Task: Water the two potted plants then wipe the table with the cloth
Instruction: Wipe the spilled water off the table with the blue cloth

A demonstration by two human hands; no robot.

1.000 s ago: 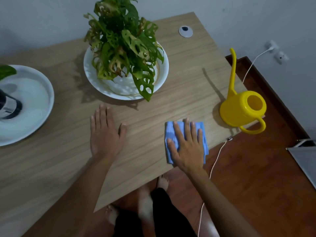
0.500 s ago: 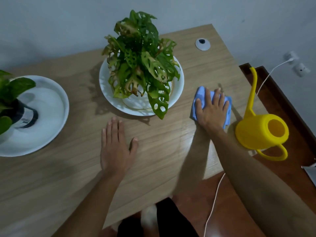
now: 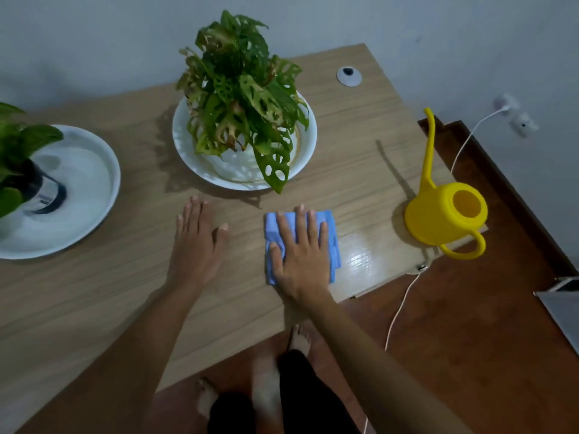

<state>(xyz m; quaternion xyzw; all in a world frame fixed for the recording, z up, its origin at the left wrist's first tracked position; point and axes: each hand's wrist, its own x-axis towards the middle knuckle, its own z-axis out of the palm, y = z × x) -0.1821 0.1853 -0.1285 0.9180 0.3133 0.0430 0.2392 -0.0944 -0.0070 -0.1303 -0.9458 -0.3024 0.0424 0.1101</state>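
Note:
My right hand [image 3: 300, 255] presses flat on a folded blue cloth [image 3: 332, 236] on the wooden table [image 3: 109, 292], a little in front of the middle plant. My left hand [image 3: 197, 242] lies flat on the table with fingers spread, holding nothing, just left of the cloth. A leafy plant with holed leaves [image 3: 241, 95] stands in a white dish [image 3: 308, 145] at the table's back centre. A second plant in a dark pot [image 3: 28, 180] stands in a white dish [image 3: 91, 189] at the left edge. The yellow watering can [image 3: 445, 214] stands upright at the table's right edge.
A wet sheen [image 3: 363, 255] shows on the table right of the cloth. A white cable grommet [image 3: 349, 76] sits at the back right corner. A white cord [image 3: 404, 299] hangs off the table's right front corner over the brown floor. My bare feet [image 3: 266, 386] are below the table edge.
My right hand slid the cloth from beside the watering can's spout back toward me and left, to the front centre. My left hand stayed flat on the table.

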